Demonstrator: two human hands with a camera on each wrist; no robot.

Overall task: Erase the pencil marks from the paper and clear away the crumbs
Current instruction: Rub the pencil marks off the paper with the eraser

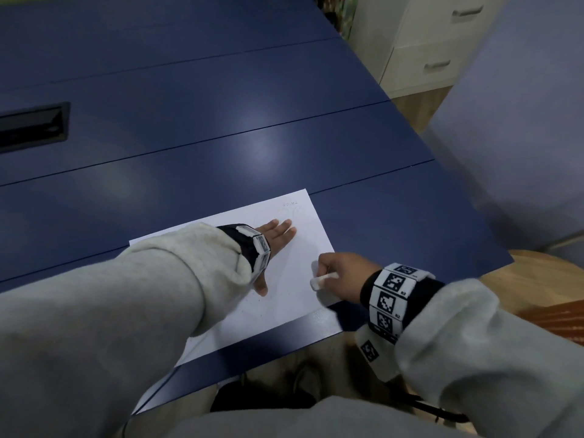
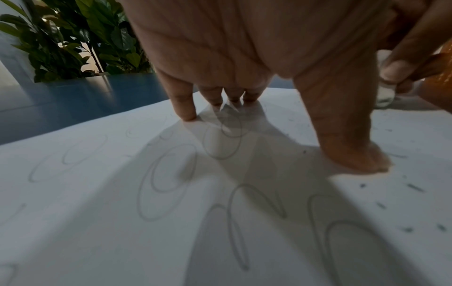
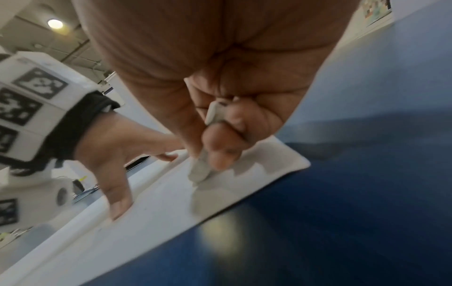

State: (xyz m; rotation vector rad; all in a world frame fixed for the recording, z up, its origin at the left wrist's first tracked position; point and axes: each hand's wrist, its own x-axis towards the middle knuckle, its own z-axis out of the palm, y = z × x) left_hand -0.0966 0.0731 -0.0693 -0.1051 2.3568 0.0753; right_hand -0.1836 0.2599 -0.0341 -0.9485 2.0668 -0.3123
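A white sheet of paper lies near the front edge of the blue table. My left hand presses flat on it with straight, spread fingers. Looping pencil marks run under and in front of that hand, and dark eraser crumbs lie beside the thumb. My right hand pinches a white eraser at the sheet's right edge. The eraser's tip is down at the paper, though contact is unclear.
A black recessed slot is set into the table at far left. A grey-blue chair back stands to the right, with white drawers behind. Green plants rise beyond the table. Wooden floor shows below the front edge.
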